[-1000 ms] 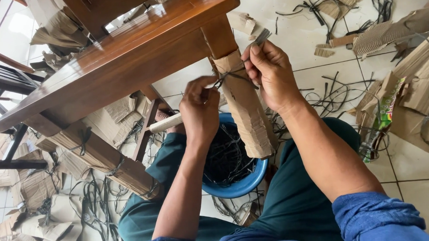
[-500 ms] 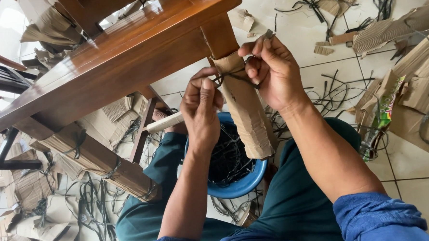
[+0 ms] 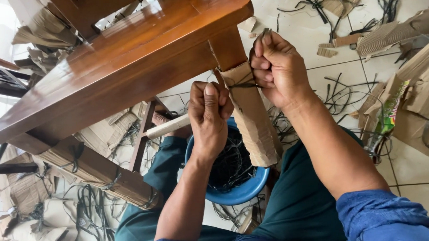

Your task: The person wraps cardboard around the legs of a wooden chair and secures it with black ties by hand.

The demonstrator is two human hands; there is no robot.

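Observation:
A brown wooden table (image 3: pixel 125 57) stands over me, and its near leg is wrapped in corrugated cardboard (image 3: pixel 253 119). A thin dark strap (image 3: pixel 242 85) runs around the top of that wrap. My left hand (image 3: pixel 210 117) is fisted on the strap's left end and also holds a pale wooden handle (image 3: pixel 169 126) that sticks out to the left. My right hand (image 3: pixel 278 67) is fisted on the strap's right end, against the wrap's right side. Both fists sit level with each other, one on each side of the leg.
A blue bowl (image 3: pixel 244 189) full of dark straps sits between my knees under the leg. Another cardboard-wrapped leg (image 3: pixel 96 169) tied with straps lies at the left. Cardboard scraps and loose straps (image 3: pixel 341 93) litter the white tiled floor. A green packet (image 3: pixel 390 108) lies at the right.
Both hands have closed into fists on the strap ends and drawn apart, and the strap now lies tight around the cardboard. The view has shifted slightly downward.

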